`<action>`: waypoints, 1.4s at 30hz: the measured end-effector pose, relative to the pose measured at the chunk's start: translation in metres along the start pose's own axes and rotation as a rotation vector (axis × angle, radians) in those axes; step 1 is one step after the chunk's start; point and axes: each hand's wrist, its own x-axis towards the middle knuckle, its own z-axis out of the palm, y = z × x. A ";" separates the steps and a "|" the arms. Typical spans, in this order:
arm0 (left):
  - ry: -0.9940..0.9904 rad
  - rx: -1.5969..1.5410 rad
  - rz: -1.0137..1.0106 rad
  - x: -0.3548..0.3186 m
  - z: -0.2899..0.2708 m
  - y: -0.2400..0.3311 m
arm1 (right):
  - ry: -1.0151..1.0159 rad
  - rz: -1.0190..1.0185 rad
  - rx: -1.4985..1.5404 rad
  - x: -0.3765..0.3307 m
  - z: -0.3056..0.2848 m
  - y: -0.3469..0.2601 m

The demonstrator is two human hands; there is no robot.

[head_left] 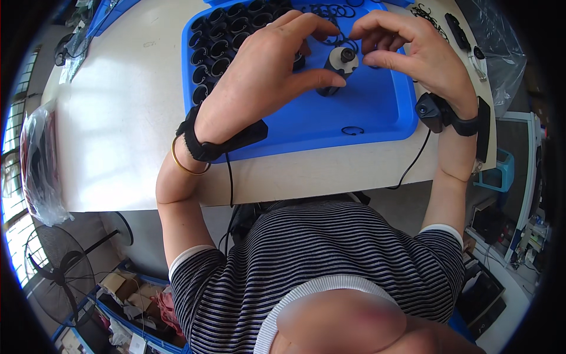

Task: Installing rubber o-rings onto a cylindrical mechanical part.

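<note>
A short dark cylinder with a pale top face and a dark knob [342, 62] stands in a blue tray [377, 112]. My left hand [271, 68] reaches in from the left, its thumb against or just in front of the cylinder and its index finger arched beyond. On the other side, my right hand [421, 56] has its fingers curled, with a gap between them and the thumb, close to the knob. Neither hand visibly grips anything. Thin black rings [333, 10] lie behind the cylinder, and a single open ring [352, 131] rests near the tray's front edge.
Several black cylindrical parts [219, 49] stand in rows at the tray's left. A dark tool [457, 32] and small black rings [429, 20] lie on the table [118, 135] to the right. A cable [230, 180] hangs from my left wrist strap over the table edge.
</note>
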 end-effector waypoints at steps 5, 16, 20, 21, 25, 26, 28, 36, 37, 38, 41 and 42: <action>-0.011 -0.050 -0.004 -0.001 -0.009 0.002 | 0.019 0.156 0.136 0.005 -0.012 -0.004; 0.011 -0.131 -0.076 -0.008 -0.041 0.016 | 0.102 0.119 -0.138 0.013 -0.023 0.072; 0.061 -0.185 -0.098 -0.008 -0.045 0.019 | 0.049 0.222 -0.258 0.015 -0.014 0.095; 0.063 -0.193 -0.085 -0.007 -0.046 0.019 | 0.055 0.226 -0.261 0.016 -0.013 0.096; 0.054 -0.191 -0.110 -0.006 -0.046 0.017 | -0.011 0.355 -0.415 0.025 -0.005 0.096; 0.046 -0.191 -0.121 -0.005 -0.046 0.017 | -0.024 0.342 -0.465 0.028 -0.003 0.096; 0.027 -0.186 -0.116 -0.004 -0.046 0.015 | -0.071 0.379 -0.518 0.035 0.003 0.099; -0.020 -0.181 -0.110 -0.001 -0.044 0.014 | -0.107 0.169 -0.785 0.047 0.013 0.120; -0.048 -0.174 -0.129 -0.001 -0.044 0.015 | -0.110 0.172 -0.784 0.047 0.012 0.120; -0.074 -0.172 -0.145 -0.001 -0.045 0.015 | -0.151 0.212 -0.785 0.046 0.011 0.119; -0.103 -0.148 -0.120 -0.001 -0.045 0.014 | -0.197 0.244 -0.775 0.042 0.009 0.112; -0.105 -0.145 -0.120 -0.002 -0.045 0.014 | -0.200 0.236 -0.764 0.040 0.008 0.109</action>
